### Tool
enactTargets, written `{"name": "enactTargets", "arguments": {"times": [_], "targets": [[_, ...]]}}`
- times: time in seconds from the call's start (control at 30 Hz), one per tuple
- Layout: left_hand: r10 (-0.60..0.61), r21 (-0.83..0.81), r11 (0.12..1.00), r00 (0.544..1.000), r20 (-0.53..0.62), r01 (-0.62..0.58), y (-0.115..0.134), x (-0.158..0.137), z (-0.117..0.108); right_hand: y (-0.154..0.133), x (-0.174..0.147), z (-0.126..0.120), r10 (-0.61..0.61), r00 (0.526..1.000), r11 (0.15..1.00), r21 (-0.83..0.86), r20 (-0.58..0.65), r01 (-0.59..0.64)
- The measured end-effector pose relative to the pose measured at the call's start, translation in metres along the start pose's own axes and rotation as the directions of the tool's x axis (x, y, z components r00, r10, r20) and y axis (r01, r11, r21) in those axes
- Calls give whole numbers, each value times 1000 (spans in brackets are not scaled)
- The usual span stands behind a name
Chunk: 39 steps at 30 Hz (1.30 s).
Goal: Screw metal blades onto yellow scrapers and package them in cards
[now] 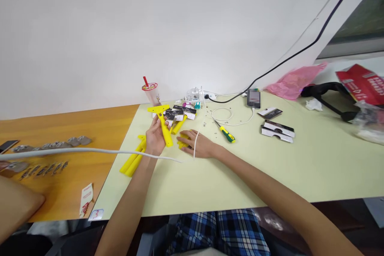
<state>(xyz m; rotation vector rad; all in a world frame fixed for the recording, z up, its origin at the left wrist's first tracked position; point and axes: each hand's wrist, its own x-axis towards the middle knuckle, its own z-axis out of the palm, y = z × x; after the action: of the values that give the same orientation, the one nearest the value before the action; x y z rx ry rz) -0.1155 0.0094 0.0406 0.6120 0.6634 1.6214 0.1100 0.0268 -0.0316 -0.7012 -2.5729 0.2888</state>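
Note:
My left hand [155,139] is closed around a yellow T-shaped scraper [166,130], held up with its wide head at the top. My right hand [202,145] rests low over the table, its fingers curled over a yellow plastic piece [183,141] that they partly hide. Beside my left wrist lie more yellow T-shaped scrapers [132,163]. Another yellow handle [180,125] lies behind my hands, next to several black-and-white boxes [187,111]. To the right is a green-and-yellow screwdriver [227,134].
A cup with a red straw [151,93] stands by the wall, near a power strip [195,95]. White cables cross the view. Flat boxes [277,131] and a phone-like device [253,99] lie right. Another person's arm [18,204] is at left, near metal parts [45,170].

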Motion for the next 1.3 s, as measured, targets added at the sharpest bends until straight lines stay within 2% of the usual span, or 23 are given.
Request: {"name": "enactTargets", "arguments": {"times": [0.23,0.37,0.57,0.67,0.83,1.1,1.3], "targets": [[-98,5,995,995,-16,98,-18,-5,4,-13,-58,-43,128,984,992,-18,124,-127],[-110,34,993,993,-31,111,-26,-9,4,-11,-69,-46,199,974,979,17,110,-202],[-89,49,995,995,-50,91,-27,-14,7,-8,-68,-40,260,962,960,87,89,-267],[-102,24,994,994,-43,103,-23,-17,11,-6,-68,-39,268,961,956,104,65,-274],[-153,-5,988,987,45,154,-19,-27,19,3,-69,-34,275,961,955,119,-21,-271],[-340,-25,938,933,116,345,-32,-40,30,19,-68,-34,280,952,950,179,-123,-256],[-321,-96,937,936,147,337,-27,-43,43,20,-76,-47,243,945,948,259,-216,-185]]}}
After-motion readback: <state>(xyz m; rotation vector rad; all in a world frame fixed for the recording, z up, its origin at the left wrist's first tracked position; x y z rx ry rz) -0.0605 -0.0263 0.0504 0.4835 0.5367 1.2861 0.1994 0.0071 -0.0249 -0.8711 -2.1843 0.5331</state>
